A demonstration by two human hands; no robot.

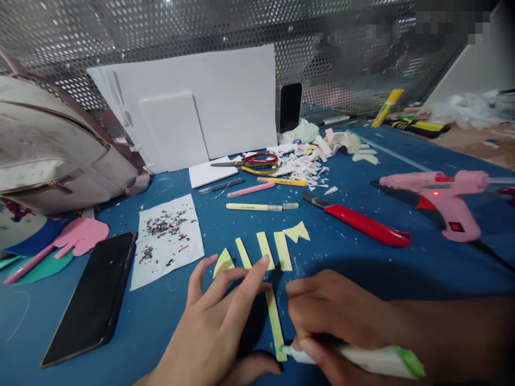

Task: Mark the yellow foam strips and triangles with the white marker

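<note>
My right hand (325,311) is closed around a white marker (370,360) with a green end. The marker's tip meets the lower end of a narrow pale yellow-green strip (274,321). Fingers spread, my left hand (217,316) rests on the table, one fingertip at the strip's upper end and the thumb beside its lower end. Just beyond the fingers lie a curved yellow-green piece (224,262), several short strips (283,251) and a zigzag-edged piece (298,232). The left fingertips partly cover some of these.
A red utility knife (362,224) and a pink glue gun (438,187) with a lit light lie right. Behind are markers (254,207), scissors (257,162), white scraps (301,163) and a white board (237,102). A phone (90,300), bead-strewn paper (169,241) and backpack (60,145) occupy the left.
</note>
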